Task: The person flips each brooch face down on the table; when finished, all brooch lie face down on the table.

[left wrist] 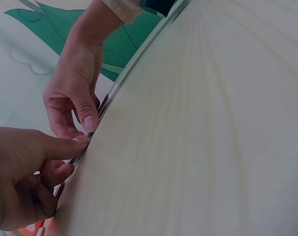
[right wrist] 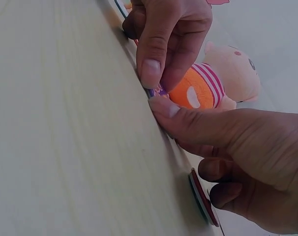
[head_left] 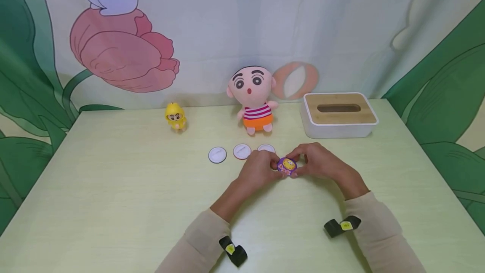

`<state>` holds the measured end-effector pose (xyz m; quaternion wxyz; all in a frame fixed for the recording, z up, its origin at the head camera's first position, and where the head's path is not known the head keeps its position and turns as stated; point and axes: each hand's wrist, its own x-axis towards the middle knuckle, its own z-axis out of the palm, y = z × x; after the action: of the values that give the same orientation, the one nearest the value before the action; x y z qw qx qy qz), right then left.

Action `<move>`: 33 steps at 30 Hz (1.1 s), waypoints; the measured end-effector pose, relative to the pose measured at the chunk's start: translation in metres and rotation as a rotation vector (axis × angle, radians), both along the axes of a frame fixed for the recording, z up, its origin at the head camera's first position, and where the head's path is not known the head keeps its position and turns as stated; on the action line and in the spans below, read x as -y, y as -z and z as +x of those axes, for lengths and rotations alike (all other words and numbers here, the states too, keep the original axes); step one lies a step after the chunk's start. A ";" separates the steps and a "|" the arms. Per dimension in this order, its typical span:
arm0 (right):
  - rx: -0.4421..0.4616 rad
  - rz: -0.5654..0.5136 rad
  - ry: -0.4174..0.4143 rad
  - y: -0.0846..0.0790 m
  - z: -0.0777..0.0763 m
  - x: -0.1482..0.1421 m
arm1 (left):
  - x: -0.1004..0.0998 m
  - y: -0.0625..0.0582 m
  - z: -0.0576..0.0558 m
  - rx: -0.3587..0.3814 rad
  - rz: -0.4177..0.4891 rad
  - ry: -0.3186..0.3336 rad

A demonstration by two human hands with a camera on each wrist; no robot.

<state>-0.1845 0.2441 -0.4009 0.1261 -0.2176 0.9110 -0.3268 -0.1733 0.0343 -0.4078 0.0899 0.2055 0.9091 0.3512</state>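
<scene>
A round purple pin badge (head_left: 286, 166) with a yellow cartoon figure faces up between both hands, right of the tabletop's middle. My left hand (head_left: 259, 167) pinches its left edge with thumb and fingers. On the opposite edge, my right hand (head_left: 316, 161) pinches it too. The right wrist view catches a sliver of the purple face (right wrist: 160, 92) between the two thumbs. Beyond my left hand, three white discs with pin backs lie in a row: a left disc (head_left: 217, 155), a middle disc (head_left: 242, 151) and a right disc (head_left: 266, 148), partly covered by that hand.
Behind the discs sits a plush doll (head_left: 257, 100) in a striped top. A small yellow figurine (head_left: 175, 117) stands to its left, a white tissue box (head_left: 341, 115) with a wooden lid to its right. Low in the right wrist view, dark-edged discs (right wrist: 203, 199) lie beneath my right fingers.
</scene>
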 end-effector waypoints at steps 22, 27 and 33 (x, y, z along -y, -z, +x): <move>0.016 -0.051 -0.009 0.000 -0.001 0.001 | 0.002 -0.001 0.002 0.021 0.048 -0.033; 0.011 -0.050 -0.005 -0.001 -0.001 0.001 | 0.001 -0.002 0.002 0.031 0.037 -0.040; 0.007 -0.032 -0.005 -0.001 -0.001 0.001 | 0.001 -0.004 0.003 0.046 0.026 -0.056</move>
<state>-0.1860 0.2432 -0.3995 0.1267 -0.2205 0.9046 -0.3420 -0.1706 0.0334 -0.4035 0.0984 0.1729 0.9075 0.3699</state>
